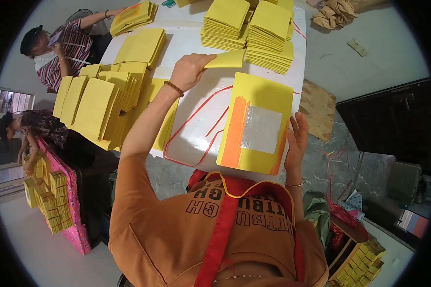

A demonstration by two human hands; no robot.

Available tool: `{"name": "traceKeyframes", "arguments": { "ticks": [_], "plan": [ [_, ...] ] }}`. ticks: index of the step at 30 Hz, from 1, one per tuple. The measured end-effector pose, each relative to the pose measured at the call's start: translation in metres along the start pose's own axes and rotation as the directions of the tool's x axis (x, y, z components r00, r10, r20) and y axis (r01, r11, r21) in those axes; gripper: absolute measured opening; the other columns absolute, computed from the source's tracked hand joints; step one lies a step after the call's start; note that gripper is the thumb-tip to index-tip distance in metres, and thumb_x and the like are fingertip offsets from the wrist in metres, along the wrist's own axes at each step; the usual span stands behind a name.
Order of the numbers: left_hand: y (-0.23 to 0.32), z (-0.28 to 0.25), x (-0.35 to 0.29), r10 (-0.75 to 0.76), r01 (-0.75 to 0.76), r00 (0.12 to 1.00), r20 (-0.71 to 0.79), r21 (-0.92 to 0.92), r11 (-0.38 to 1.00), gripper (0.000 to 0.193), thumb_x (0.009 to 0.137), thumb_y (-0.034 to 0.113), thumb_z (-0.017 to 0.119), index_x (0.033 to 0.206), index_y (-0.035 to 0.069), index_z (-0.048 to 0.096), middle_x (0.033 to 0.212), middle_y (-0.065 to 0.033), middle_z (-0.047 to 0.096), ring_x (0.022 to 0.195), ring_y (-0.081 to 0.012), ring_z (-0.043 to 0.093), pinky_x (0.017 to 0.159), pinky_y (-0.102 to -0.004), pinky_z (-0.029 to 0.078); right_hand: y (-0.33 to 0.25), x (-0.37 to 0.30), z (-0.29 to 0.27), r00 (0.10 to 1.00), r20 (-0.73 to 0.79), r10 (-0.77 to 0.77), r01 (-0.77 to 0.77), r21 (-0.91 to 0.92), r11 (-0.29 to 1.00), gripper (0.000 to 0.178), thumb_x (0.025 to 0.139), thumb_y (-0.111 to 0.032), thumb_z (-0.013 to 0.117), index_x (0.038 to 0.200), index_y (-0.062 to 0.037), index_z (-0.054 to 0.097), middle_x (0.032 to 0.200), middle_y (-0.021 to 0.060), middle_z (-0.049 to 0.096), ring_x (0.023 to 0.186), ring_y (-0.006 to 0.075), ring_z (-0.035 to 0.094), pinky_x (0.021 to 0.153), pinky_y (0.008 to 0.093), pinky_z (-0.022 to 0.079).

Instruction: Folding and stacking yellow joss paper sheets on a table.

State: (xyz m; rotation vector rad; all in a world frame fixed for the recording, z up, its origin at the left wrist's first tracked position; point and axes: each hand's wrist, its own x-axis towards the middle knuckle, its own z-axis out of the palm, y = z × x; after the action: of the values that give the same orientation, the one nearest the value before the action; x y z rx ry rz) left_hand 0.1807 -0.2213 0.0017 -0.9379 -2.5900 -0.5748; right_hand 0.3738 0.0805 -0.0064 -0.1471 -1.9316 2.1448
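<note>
My left hand (190,71) is closed on the left end of a thin folded yellow paper (227,59), which it holds above the white table. In front of me lies a larger yellow paper stack (234,95) with orange bands along its sides and a silvery square (262,129) on top. Beside that stack's right edge is my right hand (297,138), its fingers stretched out and apart; whether it touches the edge I cannot tell. Piles of folded yellow paper (269,24) stand just beyond the held piece.
More yellow bundles (96,105) cover the left side of the white table (196,119), where red string (196,111) also lies. A person in a striped top (72,52) handles yellow paper at the far left. Another person (38,129) stands by a pink-covered table (79,215).
</note>
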Motion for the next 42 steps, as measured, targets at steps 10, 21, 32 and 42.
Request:
{"name": "traceKeyframes", "arguments": {
  "ticks": [10,21,32,42],
  "plan": [
    [-0.071,0.117,-0.026,0.116,-0.163,0.973,0.197,0.238,0.958,0.048,0.079,0.011,0.057,0.125,0.023,0.050,0.127,-0.0078,0.048,0.117,-0.0248,0.046,0.095,-0.0383,0.038,0.005,0.001,-0.005,0.994,-0.006,0.109,-0.109,-0.033,0.993,0.048,0.090,-0.008,0.049,0.135,0.0018,0.034,0.137,0.0165,0.038,0.126,0.0256,0.037,0.102,0.0371,0.033],
    [-0.091,0.111,-0.023,0.113,-0.173,0.959,0.260,0.221,0.960,0.046,0.084,0.021,0.055,0.129,0.024,0.046,0.130,-0.0081,0.045,0.120,-0.0246,0.042,0.099,-0.0390,0.034,0.019,0.006,-0.015,0.992,-0.001,0.127,-0.127,-0.045,0.991,0.046,0.088,-0.008,0.049,0.132,0.0023,0.039,0.133,0.0143,0.044,0.123,0.0233,0.042,0.101,0.0343,0.033],
    [-0.097,0.119,-0.024,0.068,-0.133,0.945,0.320,0.186,0.974,0.055,0.088,0.049,0.043,0.135,0.020,0.037,0.139,-0.0119,0.034,0.128,-0.0277,0.029,0.105,-0.0440,0.022,0.016,-0.005,-0.006,0.979,-0.083,0.185,-0.185,0.008,0.983,0.043,0.091,-0.010,0.049,0.131,0.0013,0.040,0.132,0.0130,0.045,0.121,0.0218,0.043,0.099,0.0345,0.034],
    [-0.057,0.094,-0.001,-0.039,0.010,0.943,0.332,0.090,0.996,0.041,0.090,0.042,0.041,0.114,0.013,0.057,0.126,-0.0154,0.046,0.118,-0.0309,0.040,0.095,-0.0459,0.030,0.015,-0.016,-0.013,0.977,-0.178,0.121,-0.134,-0.058,0.989,0.052,0.092,-0.031,0.050,0.134,-0.0019,0.037,0.136,0.0124,0.040,0.125,0.0219,0.039,0.101,0.0354,0.031]
  ]
}}
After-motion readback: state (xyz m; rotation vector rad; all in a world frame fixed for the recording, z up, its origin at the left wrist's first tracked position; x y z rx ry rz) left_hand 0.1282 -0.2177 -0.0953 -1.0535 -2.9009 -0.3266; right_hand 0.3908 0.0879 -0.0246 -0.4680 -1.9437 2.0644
